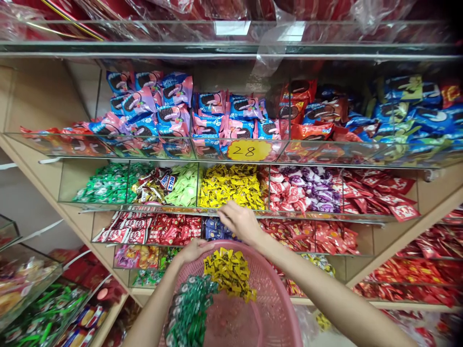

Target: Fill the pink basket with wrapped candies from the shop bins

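My left hand is closed on the far rim of a pink plastic basket, which hangs tilted below the shelves. Inside the basket lie a heap of yellow-wrapped candies and a pile of green-wrapped candies. My right hand is above the basket, by the front edge of a shelf compartment full of yellow-wrapped candies. Its fingers are curled together, and what they hold, if anything, is hidden. Blue-wrapped candies show on the shelf just behind this hand.
Clear shelf fronts and dividers edge the stepped compartments. Packaged cookies fill the upper shelf, with a yellow price tag marked 28. Green candies sit left and red packets right. Another candy bin stands at lower left.
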Demonstrator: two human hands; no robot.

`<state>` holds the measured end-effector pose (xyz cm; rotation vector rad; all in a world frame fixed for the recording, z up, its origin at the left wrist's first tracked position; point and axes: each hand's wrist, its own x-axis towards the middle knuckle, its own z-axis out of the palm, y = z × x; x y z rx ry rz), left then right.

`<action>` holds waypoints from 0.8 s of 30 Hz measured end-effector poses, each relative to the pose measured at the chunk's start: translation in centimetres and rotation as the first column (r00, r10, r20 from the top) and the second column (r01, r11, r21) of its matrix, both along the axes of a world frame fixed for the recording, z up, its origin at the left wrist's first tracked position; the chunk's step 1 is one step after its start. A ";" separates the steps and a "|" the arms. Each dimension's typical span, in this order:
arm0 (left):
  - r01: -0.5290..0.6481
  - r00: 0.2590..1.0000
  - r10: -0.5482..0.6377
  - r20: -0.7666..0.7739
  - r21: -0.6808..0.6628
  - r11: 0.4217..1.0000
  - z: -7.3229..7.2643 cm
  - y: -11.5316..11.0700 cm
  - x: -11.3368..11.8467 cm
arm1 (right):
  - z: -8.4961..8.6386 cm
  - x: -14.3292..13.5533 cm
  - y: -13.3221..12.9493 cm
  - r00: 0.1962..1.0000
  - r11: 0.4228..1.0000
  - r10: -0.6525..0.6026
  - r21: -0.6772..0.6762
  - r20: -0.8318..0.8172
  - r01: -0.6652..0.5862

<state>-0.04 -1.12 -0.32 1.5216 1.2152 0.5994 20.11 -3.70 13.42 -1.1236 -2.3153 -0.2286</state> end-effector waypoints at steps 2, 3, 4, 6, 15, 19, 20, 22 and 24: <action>0.035 0.999 -0.034 -0.040 0.025 0.999 0.0 0.0 0.0 | 1.6 0.6 1.7 0.998 0.998 -0.058 -0.016 -0.038 0.057; 0.051 0.997 -0.048 -0.063 0.045 0.998 0.0 0.0 0.0 | 2.3 0.8 2.6 0.998 0.997 -0.062 -0.040 -0.030 0.061; 0.054 0.995 -0.050 -0.082 0.057 0.997 -0.1 0.1 0.0 | 2.9 1.0 3.4 0.999 0.997 -0.045 -0.069 -0.015 0.044; 0.050 0.993 -0.041 -0.113 0.078 0.996 -0.3 0.2 -0.1 | 3.7 1.1 4.8 0.999 0.989 0.040 -0.146 0.009 -0.038; 0.096 0.991 -0.091 -0.097 0.052 0.994 -0.1 0.1 0.0 | 4.1 -0.2 7.6 0.944 0.864 0.329 -0.405 0.005 -0.299; 0.093 0.995 -0.092 -0.041 0.042 0.995 0.1 0.0 0.1 | 3.6 -0.5 7.8 0.954 0.888 0.299 -0.373 0.027 -0.267; 0.092 0.995 -0.090 -0.043 0.045 0.995 0.2 0.0 0.1 | 3.5 -0.5 7.8 0.956 0.893 0.294 -0.363 0.017 -0.268; 0.078 0.995 -0.074 -0.071 0.057 0.995 0.1 0.0 0.1 | 3.5 -0.4 7.7 0.957 0.898 0.288 -0.341 -0.023 -0.279; 0.057 0.993 -0.049 -0.108 0.069 0.996 0.1 0.1 0.1 | 3.6 -0.1 7.4 0.957 0.906 0.276 -0.307 -0.093 -0.291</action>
